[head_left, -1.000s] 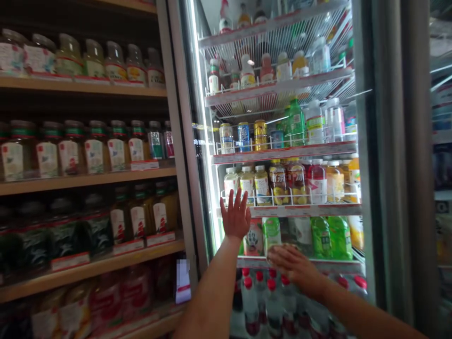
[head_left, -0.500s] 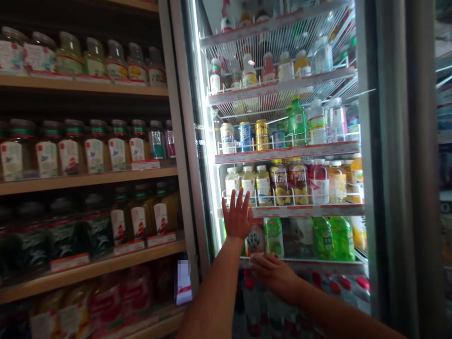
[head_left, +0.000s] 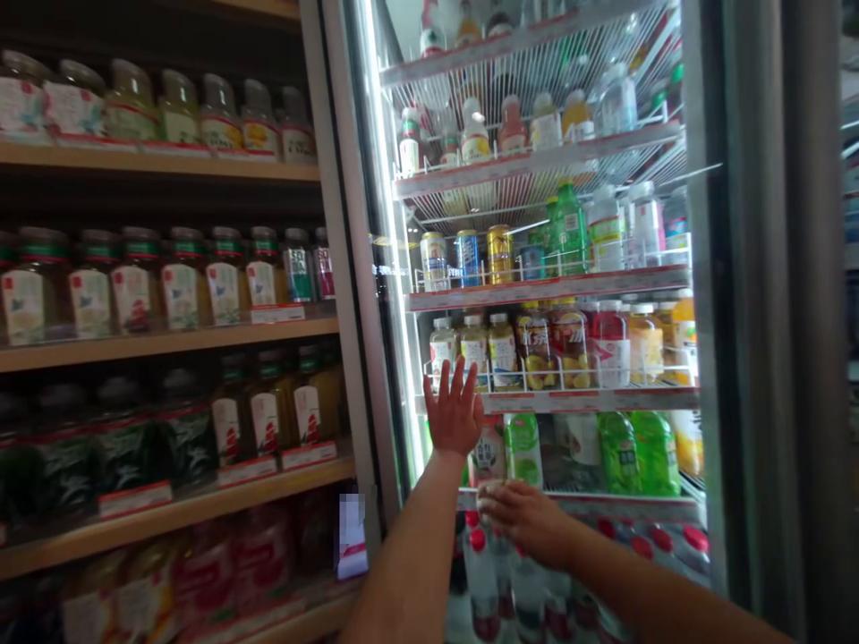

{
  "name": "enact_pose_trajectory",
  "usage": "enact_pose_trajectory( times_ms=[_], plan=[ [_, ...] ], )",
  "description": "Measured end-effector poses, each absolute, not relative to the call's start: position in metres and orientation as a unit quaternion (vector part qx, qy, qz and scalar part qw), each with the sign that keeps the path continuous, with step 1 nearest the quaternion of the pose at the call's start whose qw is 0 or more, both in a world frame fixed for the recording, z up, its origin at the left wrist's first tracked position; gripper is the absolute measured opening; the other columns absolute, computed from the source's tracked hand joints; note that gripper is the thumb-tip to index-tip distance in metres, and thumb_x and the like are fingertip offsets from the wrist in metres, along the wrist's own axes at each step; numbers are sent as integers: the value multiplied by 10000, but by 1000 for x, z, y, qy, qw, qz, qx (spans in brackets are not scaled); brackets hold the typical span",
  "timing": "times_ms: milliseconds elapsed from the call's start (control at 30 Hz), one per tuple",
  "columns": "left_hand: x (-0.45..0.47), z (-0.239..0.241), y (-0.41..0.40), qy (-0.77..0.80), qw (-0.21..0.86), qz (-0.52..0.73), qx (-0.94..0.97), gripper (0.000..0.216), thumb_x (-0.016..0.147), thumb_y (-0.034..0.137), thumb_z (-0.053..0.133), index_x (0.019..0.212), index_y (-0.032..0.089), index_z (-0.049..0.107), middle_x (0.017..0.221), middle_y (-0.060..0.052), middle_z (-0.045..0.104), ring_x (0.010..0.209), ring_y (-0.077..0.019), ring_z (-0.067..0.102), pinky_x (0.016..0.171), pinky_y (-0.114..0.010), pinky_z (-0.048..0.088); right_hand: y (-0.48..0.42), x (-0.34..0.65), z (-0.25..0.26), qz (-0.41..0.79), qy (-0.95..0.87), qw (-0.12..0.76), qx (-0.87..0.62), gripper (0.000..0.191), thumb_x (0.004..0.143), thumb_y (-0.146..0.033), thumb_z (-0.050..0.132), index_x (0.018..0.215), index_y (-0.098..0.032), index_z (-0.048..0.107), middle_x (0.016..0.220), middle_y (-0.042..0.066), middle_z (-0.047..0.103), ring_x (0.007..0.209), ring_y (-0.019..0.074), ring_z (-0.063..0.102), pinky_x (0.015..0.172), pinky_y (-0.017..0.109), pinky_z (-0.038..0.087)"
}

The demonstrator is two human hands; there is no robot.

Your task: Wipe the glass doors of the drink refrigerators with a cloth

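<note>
My left hand [head_left: 455, 410] is raised with its fingers spread, at the lower left of a lit drinks cooler [head_left: 550, 291]. Nothing is in it. It overlaps the front of a row of pale-labelled bottles [head_left: 502, 351]; I cannot tell whether it touches the rack. Lower and to the right, my right hand [head_left: 520, 517] points left, palm down, its fingers slightly bent and close together, with nothing visible in it. It lies across the edge of a lower shelf [head_left: 624, 508], beneath a green-labelled bottle [head_left: 523, 447]. Whether it touches that edge is unclear.
Wooden shelves [head_left: 167, 335] full of bottles stand on the left, beside the cooler's metal frame [head_left: 355, 295]. Cans [head_left: 468, 258] stand on a middle cooler shelf. Red-capped bottles [head_left: 479, 568] are at the bottom. A dark upright post [head_left: 744, 313] bounds the right.
Both hands stay in nearly the same place. My right hand's fingers look a little straighter. The cooler's contents have shifted slightly right in view.
</note>
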State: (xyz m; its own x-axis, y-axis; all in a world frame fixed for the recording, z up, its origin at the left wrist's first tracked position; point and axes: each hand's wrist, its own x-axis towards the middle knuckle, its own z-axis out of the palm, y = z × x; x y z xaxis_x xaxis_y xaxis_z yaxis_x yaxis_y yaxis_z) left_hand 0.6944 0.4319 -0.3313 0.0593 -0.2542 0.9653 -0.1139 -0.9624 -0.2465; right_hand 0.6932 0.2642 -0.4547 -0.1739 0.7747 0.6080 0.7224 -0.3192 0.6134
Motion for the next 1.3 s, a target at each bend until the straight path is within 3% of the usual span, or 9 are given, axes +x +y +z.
enact_pose_trajectory(
  times_ms=[200, 400, 533, 633, 833, 1033, 1200, 1300],
  plan=[
    [696, -332, 432, 122, 50, -668, -732, 575, 989, 278, 431, 1551, 223, 325, 1593, -64, 352, 1541, -245, 133, 1266, -542, 5, 224, 691, -407, 568, 430, -102, 695, 426, 979, -134, 465, 1385, -208, 572, 1383, 63, 627, 1370, 224, 453, 1082, 399, 395],
    [697, -332, 431, 125, 54, -673, -727, 632, 988, 269, 431, 1584, 233, 226, 1596, -70, 340, 1539, -252, 141, 1262, -560, 21, 202, 684, -438, 505, 554, 11, 661, 326, 1029, -274, 451, 1287, -232, 646, 1329, 21, 668, 1280, 179, 537, 1001, 337, 460],
    [697, -331, 431, 124, 54, -674, -726, 644, 986, 259, 430, 1589, 231, 208, 1601, -74, 328, 1538, -255, 141, 1260, -564, 21, 179, 689, -403, 543, 457, -60, 702, 428, 991, -160, 472, 1407, -220, 556, 1409, 49, 609, 1370, 215, 464, 1081, 397, 431],
    [696, -331, 430, 123, 57, -672, -728, 647, 984, 250, 431, 1589, 230, 205, 1606, -77, 317, 1538, -261, 137, 1258, -570, 19, 170, 685, -407, 584, 394, -118, 700, 490, 973, -118, 492, 1453, -218, 510, 1398, 64, 616, 1371, 230, 470, 1112, 419, 422],
    [695, -329, 430, 125, 58, -674, -725, 635, 985, 236, 429, 1585, 218, 223, 1602, -93, 325, 1541, -251, 120, 1258, -564, 14, 144, 676, -449, 501, 515, 10, 695, 426, 1020, -170, 420, 1425, -233, 536, 1391, 21, 627, 1323, 171, 526, 1015, 335, 507],
    [695, -329, 430, 123, 57, -673, -727, 628, 989, 243, 433, 1583, 228, 231, 1601, -89, 331, 1540, -250, 128, 1260, -555, 26, 98, 690, -433, 622, 341, -138, 691, 591, 972, -104, 519, 1528, -258, 397, 1432, 52, 587, 1398, 222, 462, 1146, 431, 441],
    [697, -330, 431, 120, 60, -671, -730, 630, 992, 248, 432, 1586, 232, 221, 1598, -94, 337, 1537, -256, 141, 1259, -559, 38, 64, 681, -485, 532, 409, -51, 740, 542, 1009, -142, 424, 1526, -306, 399, 1453, -14, 569, 1405, 175, 459, 1159, 353, 452],
    [697, -329, 431, 119, 56, -670, -731, 651, 989, 245, 440, 1592, 244, 194, 1601, -95, 328, 1535, -260, 148, 1256, -568, 45, 37, 686, -470, 546, 391, -79, 737, 547, 1003, -143, 426, 1519, -322, 407, 1451, -10, 571, 1394, 181, 476, 1169, 376, 449]
  ],
)
